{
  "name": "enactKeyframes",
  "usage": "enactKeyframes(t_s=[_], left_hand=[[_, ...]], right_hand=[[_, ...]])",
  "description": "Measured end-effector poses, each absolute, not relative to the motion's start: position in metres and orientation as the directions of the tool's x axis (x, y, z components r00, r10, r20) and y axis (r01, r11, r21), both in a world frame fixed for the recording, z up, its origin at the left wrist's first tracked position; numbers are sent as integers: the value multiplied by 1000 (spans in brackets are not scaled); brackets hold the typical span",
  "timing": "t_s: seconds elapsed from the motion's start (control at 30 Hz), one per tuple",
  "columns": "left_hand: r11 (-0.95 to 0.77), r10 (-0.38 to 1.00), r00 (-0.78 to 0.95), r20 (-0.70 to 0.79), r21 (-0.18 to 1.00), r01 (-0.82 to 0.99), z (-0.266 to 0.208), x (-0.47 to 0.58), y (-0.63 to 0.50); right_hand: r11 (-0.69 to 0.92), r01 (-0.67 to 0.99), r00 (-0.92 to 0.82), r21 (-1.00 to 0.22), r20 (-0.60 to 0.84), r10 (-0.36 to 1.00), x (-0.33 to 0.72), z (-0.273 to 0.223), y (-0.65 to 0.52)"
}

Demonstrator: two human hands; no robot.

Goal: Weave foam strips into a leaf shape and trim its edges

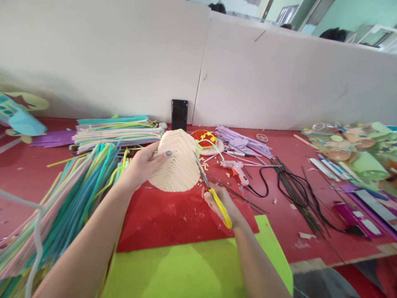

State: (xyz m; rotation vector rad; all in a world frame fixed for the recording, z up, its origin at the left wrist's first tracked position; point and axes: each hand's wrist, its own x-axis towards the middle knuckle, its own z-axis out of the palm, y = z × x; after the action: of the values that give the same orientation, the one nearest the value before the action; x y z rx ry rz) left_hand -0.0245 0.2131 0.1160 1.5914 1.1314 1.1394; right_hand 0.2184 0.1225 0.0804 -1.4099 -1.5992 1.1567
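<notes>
My left hand (pixel 149 162) grips a cream leaf-shaped piece (pixel 178 165) by its left side, thumb laid on the front. Slanted ribs run out from the middle line of this piece. In my right hand (pixel 218 200) is a pair of scissors (pixel 221 207) with yellow handles. Their blades point up and lie along the right edge of the leaf-shaped piece; whether they touch it I cannot tell. Below both hands a red sheet (pixel 173 223) rests over a lime-green sheet (pixel 173 269).
Bundles of coloured pipe cleaners (pixel 83 182) lie on the left. A black phone (pixel 179 114) stands against the white partition (pixel 263 78). Right of my hands are a glue gun (pixel 238 170) with a black cord, purple strips (pixel 245 140), dark thin sticks (pixel 297 198) and a magenta box (pixel 359 219).
</notes>
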Motion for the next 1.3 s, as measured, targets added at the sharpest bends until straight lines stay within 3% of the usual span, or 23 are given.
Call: enactKeyframes(t_s=[0.47,0.8,1.3], left_hand=[[-211,969,176,175,955,211,116,-26,213],[-195,971,171,167,967,164,116,-27,214],[-202,959,249,136,944,261,115,-24,212]], right_hand=[[-86,304,-123,-949,-129,984,216,80,121],[71,354,-145,-932,20,989,219,74,127],[84,327,-234,-941,5,972,222,77,125]])
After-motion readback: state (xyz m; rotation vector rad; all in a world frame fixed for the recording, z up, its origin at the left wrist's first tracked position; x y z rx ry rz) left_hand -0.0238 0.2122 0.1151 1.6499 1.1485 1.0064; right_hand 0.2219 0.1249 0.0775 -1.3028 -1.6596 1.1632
